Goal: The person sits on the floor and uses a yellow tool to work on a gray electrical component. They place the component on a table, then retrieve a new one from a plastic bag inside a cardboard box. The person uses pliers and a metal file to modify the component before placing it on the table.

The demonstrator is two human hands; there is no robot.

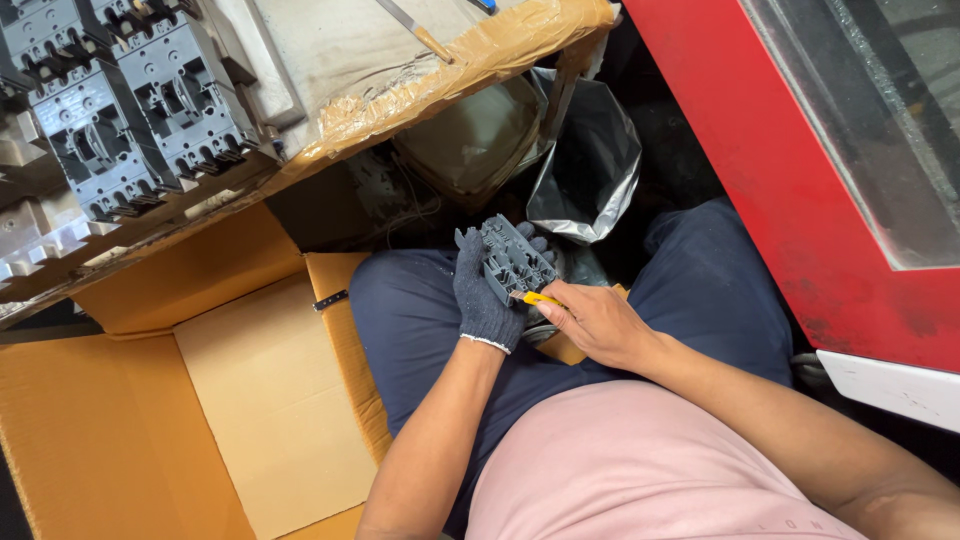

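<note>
— What is the left hand (485,295) doing?

— It wears a dark knitted glove, and its fingers (468,262) are closed around a grey moulded plastic part (514,258), holding it up over the person's lap, just above the navy trousers (410,320).

— And the right hand (595,320)?

— Bare. Its fingers (552,312) are pinched shut on a small yellow-handled tool (537,298), whose tip meets the near edge of the grey part. I cannot tell what kind of blade or point it has.

— What lies around them?

— To the left, an open cardboard box (250,400) on the floor. Far left, a table (470,60) edged with brown tape carries rows of dark grey breaker housings (120,110). A crumpled silver plastic bag (590,165) hangs below the table, beyond the hands. On the right stands a red machine casing (780,150) with a glass panel.
</note>
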